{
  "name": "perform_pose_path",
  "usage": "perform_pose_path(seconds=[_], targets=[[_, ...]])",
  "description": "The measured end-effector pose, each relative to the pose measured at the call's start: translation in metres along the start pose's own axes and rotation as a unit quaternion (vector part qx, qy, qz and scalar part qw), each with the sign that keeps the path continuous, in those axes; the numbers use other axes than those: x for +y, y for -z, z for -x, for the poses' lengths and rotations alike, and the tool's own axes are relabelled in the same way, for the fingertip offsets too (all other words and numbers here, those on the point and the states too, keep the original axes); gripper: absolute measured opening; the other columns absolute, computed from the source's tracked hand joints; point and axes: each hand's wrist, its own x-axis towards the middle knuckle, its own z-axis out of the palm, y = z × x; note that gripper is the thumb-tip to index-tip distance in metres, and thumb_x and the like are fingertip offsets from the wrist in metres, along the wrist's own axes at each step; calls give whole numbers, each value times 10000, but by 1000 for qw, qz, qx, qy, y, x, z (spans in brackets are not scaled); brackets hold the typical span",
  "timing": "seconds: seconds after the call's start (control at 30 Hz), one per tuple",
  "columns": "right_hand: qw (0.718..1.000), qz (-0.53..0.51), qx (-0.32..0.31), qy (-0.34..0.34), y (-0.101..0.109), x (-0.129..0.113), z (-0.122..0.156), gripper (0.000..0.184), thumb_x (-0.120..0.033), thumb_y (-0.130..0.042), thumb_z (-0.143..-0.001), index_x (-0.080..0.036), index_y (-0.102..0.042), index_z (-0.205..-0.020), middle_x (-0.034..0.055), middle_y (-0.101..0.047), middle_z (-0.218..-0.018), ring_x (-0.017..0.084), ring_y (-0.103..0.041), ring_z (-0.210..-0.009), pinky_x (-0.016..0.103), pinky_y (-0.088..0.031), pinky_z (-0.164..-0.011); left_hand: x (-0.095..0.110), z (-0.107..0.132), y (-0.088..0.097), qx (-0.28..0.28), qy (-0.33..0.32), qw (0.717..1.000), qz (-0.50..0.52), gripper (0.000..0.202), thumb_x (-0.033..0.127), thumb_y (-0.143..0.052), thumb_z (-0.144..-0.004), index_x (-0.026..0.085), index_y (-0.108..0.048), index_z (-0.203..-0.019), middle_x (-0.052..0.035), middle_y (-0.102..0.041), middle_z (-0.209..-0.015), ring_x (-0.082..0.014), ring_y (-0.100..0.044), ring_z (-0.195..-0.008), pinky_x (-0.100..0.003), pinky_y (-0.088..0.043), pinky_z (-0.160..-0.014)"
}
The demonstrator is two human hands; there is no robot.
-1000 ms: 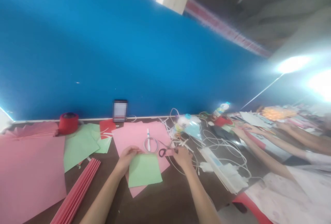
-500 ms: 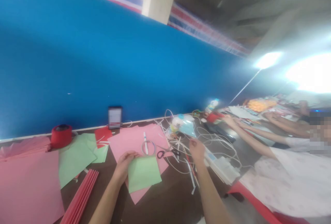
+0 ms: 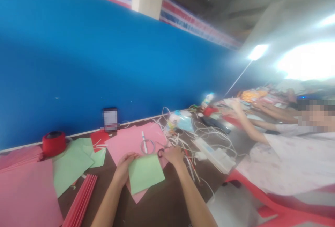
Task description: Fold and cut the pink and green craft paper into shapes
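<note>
My left hand curls loosely at the square light-green paper.
My right hand bends over black-handled scissors; I can't tell either grip. The paper, over pink paper sheets, should be light, creasable, best held by its edges.

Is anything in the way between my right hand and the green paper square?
Yes, the scissors' dark handle loop shows between your right hand and the upper right corner of the green paper square.

Matt, smooth green paper sheet
</note>
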Motion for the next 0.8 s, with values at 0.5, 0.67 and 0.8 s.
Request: perform_pose_path(seconds=[0.5, 0.67, 0.8], targets=[[991, 85, -54, 90, 72, 16, -7, 327, -386, -559, -654, -166, -645, -880, 122, -671, -887, 283, -609, -883, 350, -411, -735, 8, 10, -9, -2, 15, 999, -42, 223, 206, -713, -617, 135, -610, -802, -109, -690, -884, -233, -641, -884, -343, -456, -868], [976, 163, -48, 137, 96, 17, -17, 385, -415, -613, -587, -137, -665, -849, 152, -658, -906, 332, -583, -920, 386, -401, -773, 2, 4, -2, -20, 13, 999, -28, 228, 198, -703, -630, 136, -608, -829, -112, -685, -916, -234, -637, -900, -341, -455, -875], [966, 194, -107, 135, 112, 17, -23, 427, -388, -695, -500, -160, -667, -860, 136, -649, -918, 343, -564, -954, 413, -377, -836, -3, -2, 4, -33, 18, 999, -6, 210, 176, -692, -644, 140, -600, -829, -112, -684, -914, -223, -639, -901, -328, -452, -886]])
